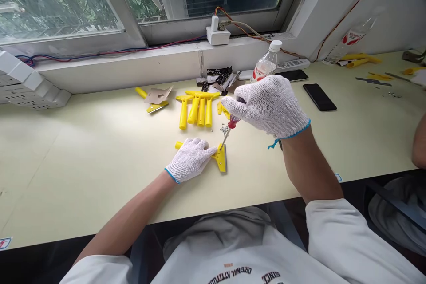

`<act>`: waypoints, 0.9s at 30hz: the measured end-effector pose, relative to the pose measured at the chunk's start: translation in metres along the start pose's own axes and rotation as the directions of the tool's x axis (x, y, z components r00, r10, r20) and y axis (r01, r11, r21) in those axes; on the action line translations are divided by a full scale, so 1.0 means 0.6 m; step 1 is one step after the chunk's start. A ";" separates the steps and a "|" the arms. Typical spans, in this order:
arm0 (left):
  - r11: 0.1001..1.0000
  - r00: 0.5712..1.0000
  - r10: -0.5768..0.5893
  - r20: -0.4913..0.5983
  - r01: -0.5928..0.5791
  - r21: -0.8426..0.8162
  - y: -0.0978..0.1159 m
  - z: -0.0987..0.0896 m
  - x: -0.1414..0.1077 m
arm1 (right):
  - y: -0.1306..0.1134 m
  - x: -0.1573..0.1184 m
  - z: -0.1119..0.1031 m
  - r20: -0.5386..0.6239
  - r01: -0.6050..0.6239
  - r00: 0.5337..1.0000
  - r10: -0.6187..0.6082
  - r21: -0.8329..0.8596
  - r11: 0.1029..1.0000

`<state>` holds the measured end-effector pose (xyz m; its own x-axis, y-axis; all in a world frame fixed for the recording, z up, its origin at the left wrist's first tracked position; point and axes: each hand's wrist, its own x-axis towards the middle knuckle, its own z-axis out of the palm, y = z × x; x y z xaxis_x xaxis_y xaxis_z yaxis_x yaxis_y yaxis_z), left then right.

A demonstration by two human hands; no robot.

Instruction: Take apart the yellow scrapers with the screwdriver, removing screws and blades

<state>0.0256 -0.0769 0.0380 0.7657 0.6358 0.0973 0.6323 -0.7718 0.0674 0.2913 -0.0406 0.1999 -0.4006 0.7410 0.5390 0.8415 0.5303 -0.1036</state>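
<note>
My left hand [191,158], in a white knit glove, is wrapped round the handle of a yellow scraper [220,162] lying flat on the table. The scraper's head, with a metal blade along its right edge, sticks out past my thumb. My right hand [271,104], gloved too, grips a screwdriver [232,123] with a red handle end. Its shaft slants down to the left, and the tip meets a screw on the scraper head. Small loose screws [224,130] lie just behind. Several yellow scraper handles [201,108] are grouped farther back, beside small yellow parts [219,108] partly hidden by my right hand.
Another scraper [157,107] lies at the back left under a piece of cardboard [159,95]. Small black boxes [222,79], a plastic bottle [265,64] and a phone [320,97] stand or lie along the back. At the far right, a co-worker's arm [419,142] rests by the table edge.
</note>
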 end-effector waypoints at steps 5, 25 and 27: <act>1.000 1.000 0.017 0.001 -0.017 0.014 -0.001 0.001 0.001 | 0.005 0.007 0.004 0.052 0.146 0.988 -0.144 -0.038 0.989; 1.000 1.000 0.001 0.011 -0.001 -0.010 0.000 -0.005 0.001 | -0.035 -0.006 -0.019 0.115 0.200 0.961 -0.251 0.340 0.919; 1.000 1.000 -0.003 0.007 0.003 -0.008 0.000 -0.005 0.001 | -0.045 -0.005 0.002 0.033 0.040 0.998 -0.047 0.173 0.984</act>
<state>0.0258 -0.0767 0.0410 0.7649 0.6378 0.0897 0.6333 -0.7702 0.0758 0.2694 -0.0567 0.2003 -0.4512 0.7284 0.5156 0.7493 0.6230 -0.2244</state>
